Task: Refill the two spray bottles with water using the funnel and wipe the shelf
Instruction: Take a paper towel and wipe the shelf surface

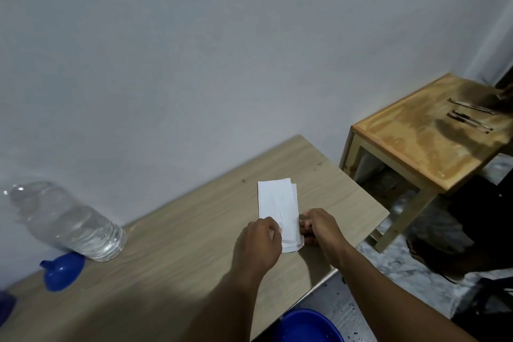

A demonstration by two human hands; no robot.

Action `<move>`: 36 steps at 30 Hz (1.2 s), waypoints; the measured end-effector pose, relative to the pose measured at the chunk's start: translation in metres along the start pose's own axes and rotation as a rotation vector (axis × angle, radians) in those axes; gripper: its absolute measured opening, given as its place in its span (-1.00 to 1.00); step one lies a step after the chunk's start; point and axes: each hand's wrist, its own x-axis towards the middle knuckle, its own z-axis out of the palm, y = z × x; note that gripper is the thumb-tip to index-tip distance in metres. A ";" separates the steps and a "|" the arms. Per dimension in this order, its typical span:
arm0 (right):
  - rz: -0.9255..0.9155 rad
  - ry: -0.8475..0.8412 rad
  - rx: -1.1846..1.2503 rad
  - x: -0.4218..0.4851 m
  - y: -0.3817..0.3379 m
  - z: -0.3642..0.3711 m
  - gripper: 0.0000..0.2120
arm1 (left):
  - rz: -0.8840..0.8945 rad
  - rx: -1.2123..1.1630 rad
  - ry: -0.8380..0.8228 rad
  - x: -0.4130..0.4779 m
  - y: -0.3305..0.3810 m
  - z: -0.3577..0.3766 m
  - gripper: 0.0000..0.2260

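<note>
On the surface (172, 244): folded white tissue (278, 209), long and flat, near the right end.
Left hand (259, 241): pinching the tissue's near left edge.
Right hand (319, 226): gripping its near right edge.
Funnel (63, 272): blue, touching the clear water bottle (66, 221).

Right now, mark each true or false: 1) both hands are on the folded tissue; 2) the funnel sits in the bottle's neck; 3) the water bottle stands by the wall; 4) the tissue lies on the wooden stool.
1) True: the left hand and right hand both touch the near end of the folded tissue.
2) False: the blue funnel lies on the shelf, beside the bottle's base.
3) True: the clear water bottle stands next to the wall.
4) False: the tissue lies on the shelf; the wooden stool stands apart, to the right.
</note>
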 end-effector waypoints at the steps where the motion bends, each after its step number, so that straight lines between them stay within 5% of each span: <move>1: -0.029 0.041 -0.043 0.000 0.002 0.000 -0.78 | -0.021 -0.008 0.011 0.000 0.002 -0.002 -0.89; 4: -0.269 0.181 -0.230 -0.005 0.004 0.001 -0.92 | -0.081 -0.067 0.054 -0.002 0.008 -0.014 -0.91; 7: -0.448 0.111 -0.294 -0.011 0.000 0.013 -0.92 | -0.156 -0.156 0.076 -0.002 0.016 -0.026 -0.92; 22: -0.351 0.160 -0.569 -0.003 0.023 0.025 -0.77 | -0.501 -0.676 0.099 -0.009 0.008 -0.044 -0.94; 27: -0.601 0.296 -0.390 -0.019 0.009 0.036 -0.81 | -0.554 -0.708 0.100 -0.006 0.006 -0.043 -0.91; 32: -0.426 0.190 -0.136 -0.024 0.000 0.049 -0.79 | -0.647 -0.796 0.144 -0.001 0.013 -0.051 -0.82; 36: -0.305 -0.025 -0.248 -0.017 0.018 0.047 -0.60 | -0.699 -0.840 0.111 0.001 0.010 -0.059 -0.78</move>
